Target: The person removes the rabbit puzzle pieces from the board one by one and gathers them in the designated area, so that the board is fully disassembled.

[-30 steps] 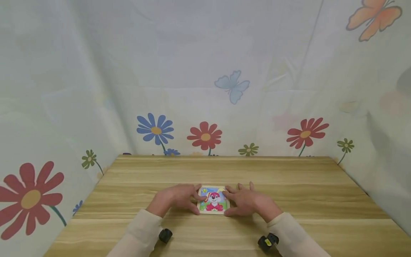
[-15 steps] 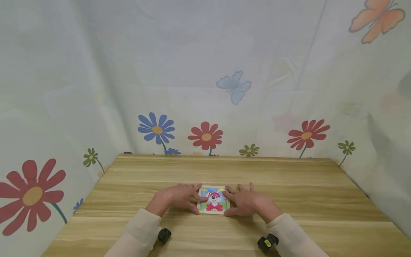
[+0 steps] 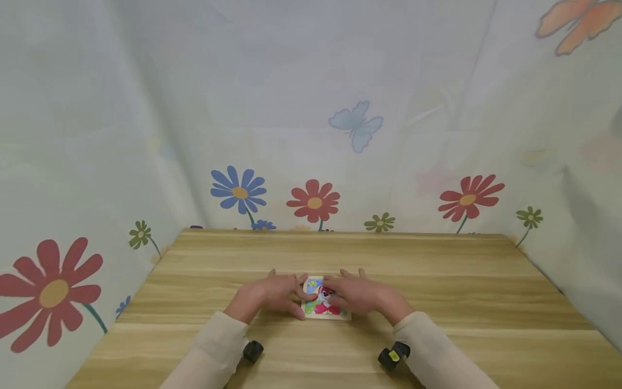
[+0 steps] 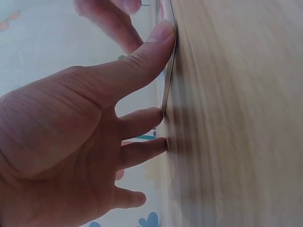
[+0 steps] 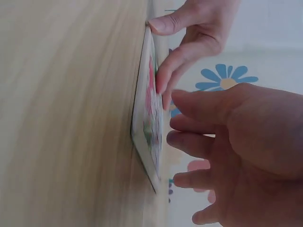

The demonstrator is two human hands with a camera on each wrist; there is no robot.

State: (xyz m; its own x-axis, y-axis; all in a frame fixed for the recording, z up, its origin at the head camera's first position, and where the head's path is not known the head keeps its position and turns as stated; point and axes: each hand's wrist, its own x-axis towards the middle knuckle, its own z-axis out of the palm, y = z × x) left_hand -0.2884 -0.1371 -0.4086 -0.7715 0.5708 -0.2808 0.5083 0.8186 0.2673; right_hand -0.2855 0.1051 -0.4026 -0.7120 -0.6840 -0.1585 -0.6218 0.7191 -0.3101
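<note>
A small square picture puzzle [image 3: 326, 310] with a pale wooden frame lies flat on the table, showing a pink-and-white cartoon animal. My left hand [image 3: 278, 294] holds its left side: thumb [image 4: 161, 38] at the near edge, a finger at the far corner, and the index finger resting over the picture. Over the right half of the puzzle is my right hand [image 3: 362, 294], covering part of the picture. In the right wrist view its bent fingertips [image 5: 177, 138] stay apart from the picture surface, and nothing is between them.
The wood-grain table [image 3: 437, 275] reaches back to a pale curtain [image 3: 272, 81] printed with flowers and butterflies, which also hangs at both sides. A black device [image 3: 252, 351] sits at the left wrist, another black device [image 3: 394, 355] at the right.
My right hand has left the puzzle's right edge and moved left over the picture. The left hand keeps its place on the left side. The head view has shifted slightly.
</note>
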